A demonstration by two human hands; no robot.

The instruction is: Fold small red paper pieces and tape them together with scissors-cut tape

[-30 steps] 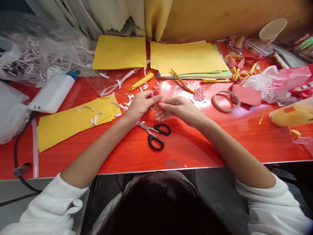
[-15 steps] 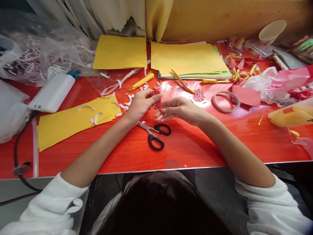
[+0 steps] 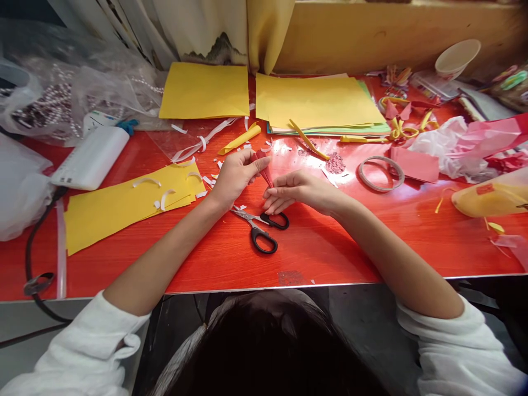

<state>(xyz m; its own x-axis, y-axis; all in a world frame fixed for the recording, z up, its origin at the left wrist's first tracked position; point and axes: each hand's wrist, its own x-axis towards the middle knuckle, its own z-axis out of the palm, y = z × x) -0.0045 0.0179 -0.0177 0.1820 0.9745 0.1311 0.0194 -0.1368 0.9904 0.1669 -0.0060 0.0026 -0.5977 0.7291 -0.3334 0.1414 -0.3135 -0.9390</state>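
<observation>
A small red paper cone [image 3: 264, 169] is held between my hands above the red table [image 3: 330, 242], its narrow tip pointing down and to the right. My left hand [image 3: 236, 177] pinches its wider upper part between thumb and fingers. At the tip, the thumb and fingers of my right hand [image 3: 296, 190] close on the paper. Just below my hands lies a pair of scissors [image 3: 264, 240] with black handles, its blades slightly apart and partly under my left hand. White paper scraps [image 3: 201, 194] are scattered beside my left hand.
Yellow strips [image 3: 127, 206] lie at left near a white power strip [image 3: 91, 159]. Yellow sheets [image 3: 206, 91] and a paper stack [image 3: 317, 102] stand at the back, with a rolled yellow piece [image 3: 240, 138] before them. Rightward are a tape roll [image 3: 381, 174] and pink paper [image 3: 416, 164].
My right hand's fingers have drawn in from a loose spread and now close on the cone's tip. My left hand keeps its pinch on the cone. The scissors have stayed put.
</observation>
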